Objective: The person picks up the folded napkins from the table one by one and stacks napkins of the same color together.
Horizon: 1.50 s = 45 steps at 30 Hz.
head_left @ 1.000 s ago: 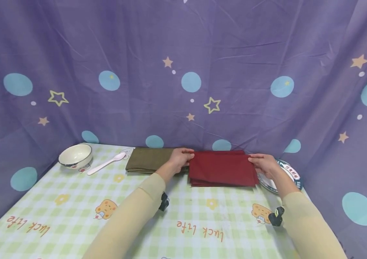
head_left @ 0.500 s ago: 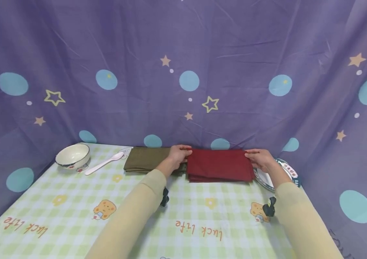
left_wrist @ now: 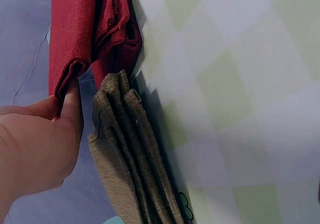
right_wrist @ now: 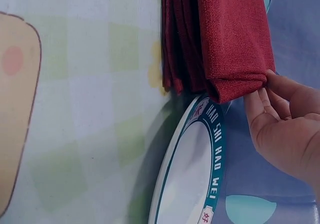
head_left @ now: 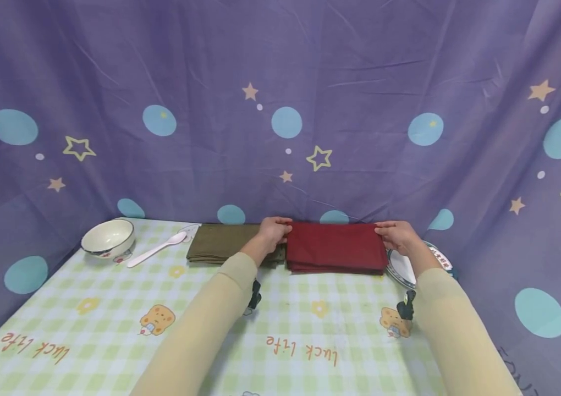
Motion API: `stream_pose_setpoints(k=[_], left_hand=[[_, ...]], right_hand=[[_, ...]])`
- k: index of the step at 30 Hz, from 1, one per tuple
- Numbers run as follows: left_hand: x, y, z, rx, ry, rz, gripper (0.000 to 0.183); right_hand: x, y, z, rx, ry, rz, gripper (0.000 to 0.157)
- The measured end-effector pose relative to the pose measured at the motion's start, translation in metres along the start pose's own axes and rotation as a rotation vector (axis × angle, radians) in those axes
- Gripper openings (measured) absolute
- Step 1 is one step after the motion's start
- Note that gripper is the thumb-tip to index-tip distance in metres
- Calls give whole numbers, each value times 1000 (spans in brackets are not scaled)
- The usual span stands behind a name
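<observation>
A folded red cloth [head_left: 335, 245] lies near the table's far edge, held at both far corners. My left hand [head_left: 271, 234] pinches its left corner between thumb and fingers; the left wrist view shows the fold [left_wrist: 75, 48] between them. At the opposite corner my right hand [head_left: 398, 237] pinches the edge, thumb on one side and fingers on the other in the right wrist view. More red layers [right_wrist: 182, 48] lie beneath the held part; whether they are a separate cloth I cannot tell. A folded olive-brown cloth [head_left: 226, 242] lies just left, partly behind my left hand.
A white plate [right_wrist: 185, 179] with a green lettered rim lies right of the red cloth, partly under my right hand and wrist. Toward the left are a pale spoon [head_left: 157, 249] and a white bowl [head_left: 108, 238]. A purple curtain [head_left: 186, 165] hangs behind the checked tablecloth [head_left: 201, 352].
Both hands have moved slightly away from me, carrying the upper red cloth toward the far edge. The red strip seen behind it earlier is now covered. The view has shifted a little.
</observation>
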<state>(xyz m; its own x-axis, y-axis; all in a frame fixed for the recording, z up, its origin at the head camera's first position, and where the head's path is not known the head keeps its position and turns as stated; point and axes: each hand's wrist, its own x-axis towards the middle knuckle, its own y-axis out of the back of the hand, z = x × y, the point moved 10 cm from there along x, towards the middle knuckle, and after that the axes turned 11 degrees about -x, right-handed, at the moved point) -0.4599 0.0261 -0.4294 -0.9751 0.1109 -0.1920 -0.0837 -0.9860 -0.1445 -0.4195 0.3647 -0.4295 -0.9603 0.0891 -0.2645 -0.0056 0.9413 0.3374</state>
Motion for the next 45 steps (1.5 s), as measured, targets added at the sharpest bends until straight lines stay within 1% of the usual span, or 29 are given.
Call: stream_pose_setpoints(k=[11, 15, 21, 26, 29, 34, 39, 43, 45], left_hand=[[2, 0, 1, -4, -17, 51, 34], [2, 0, 1, -2, -13, 61, 34], [1, 3, 0, -13, -5, 74, 36], [1, 2, 0, -42, -9, 67, 36], [3, 3, -1, -89, -7, 57, 36], [5, 9, -4, -149, 10, 57, 37], [6, 17, -4, -163, 20, 60, 38], [6, 21, -4, -184, 28, 51, 39], [5, 23, -3, -189, 30, 44, 40]], right_hand=[[4, 1, 0, 32, 4, 21, 48], [6, -1, 1, 52, 3, 7, 50], [6, -6, 1, 33, -7, -27, 51], [5, -3, 2, 48, -11, -9, 49], [4, 0, 5, 52, -17, 3, 48], [1, 1, 5, 38, -12, -4, 49], [-3, 1, 4, 64, -7, -34, 51], [-6, 5, 2, 99, 0, -23, 51], [-7, 10, 1, 130, 5, 0, 50]])
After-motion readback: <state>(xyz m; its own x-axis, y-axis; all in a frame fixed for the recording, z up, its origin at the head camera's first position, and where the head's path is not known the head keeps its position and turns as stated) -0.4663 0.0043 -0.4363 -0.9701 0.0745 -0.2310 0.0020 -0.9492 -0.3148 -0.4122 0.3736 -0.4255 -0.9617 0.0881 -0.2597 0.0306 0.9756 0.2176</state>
